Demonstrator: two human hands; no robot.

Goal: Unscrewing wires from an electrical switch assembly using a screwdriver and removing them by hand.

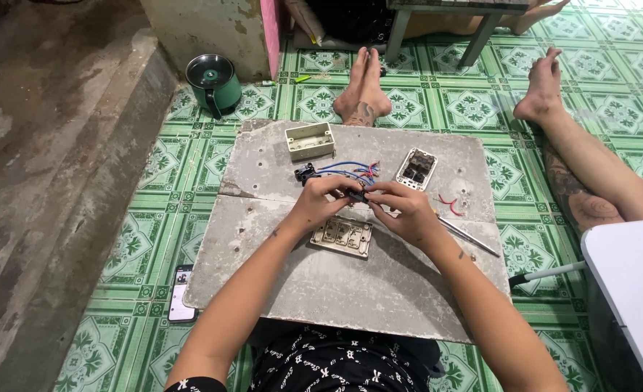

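Item: small black switch module (357,194), pinched between both our hands above the middle of the grey slab surface (336,283).

Left hand (320,201): grip narrow, fingertips closed on the module's left end.
Right hand (403,207): grip narrow, closed on its right end.

Long axis: roughly left to right, between the two grips; neither hand is nearer.

Attached: blue and red wires (350,169) running away from us.

Adjacent: beige switch frame (342,237) just beneath the hands; white faceplate (416,168) and beige wall box (310,141) beyond.

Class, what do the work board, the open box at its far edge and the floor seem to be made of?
Work board: probably cement sheet; dull grey, cracked, chipped edges.
Open box: likely moulded plastic; smooth cream walls.
Floor: glossy green patterned surface, tile or printed vinyl; cannot tell which.
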